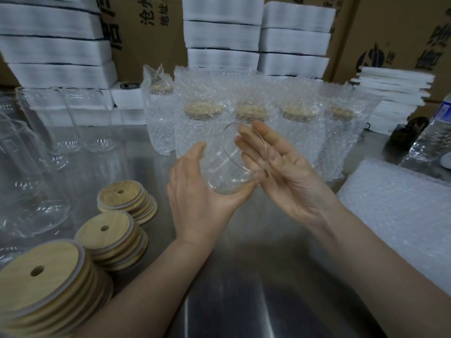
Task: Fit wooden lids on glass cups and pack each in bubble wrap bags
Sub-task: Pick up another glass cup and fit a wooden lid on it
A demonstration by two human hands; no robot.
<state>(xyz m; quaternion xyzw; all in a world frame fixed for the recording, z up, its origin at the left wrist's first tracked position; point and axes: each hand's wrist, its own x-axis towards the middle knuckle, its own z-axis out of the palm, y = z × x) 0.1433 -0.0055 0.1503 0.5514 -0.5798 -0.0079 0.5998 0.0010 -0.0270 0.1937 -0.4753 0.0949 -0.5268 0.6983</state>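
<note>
A clear glass cup (225,164) with no lid is held tilted above the steel table, its mouth turned up and to the right. My left hand (195,191) grips its base and side. My right hand (275,162) lies flat and spread against the cup's rim, fingers apart. Three stacks of round wooden lids with a straw hole stand at the lower left: the far stack (124,198), the middle stack (109,237) and the near stack (46,281). Behind the hands stands a row of lidded cups in bubble wrap bags (253,123).
Several bare glass cups (31,167) crowd the left side. A pile of flat bubble wrap bags (402,211) lies at the right, with a plastic water bottle (432,137) beyond. White foam stacks (61,50) and cardboard boxes (402,28) line the back.
</note>
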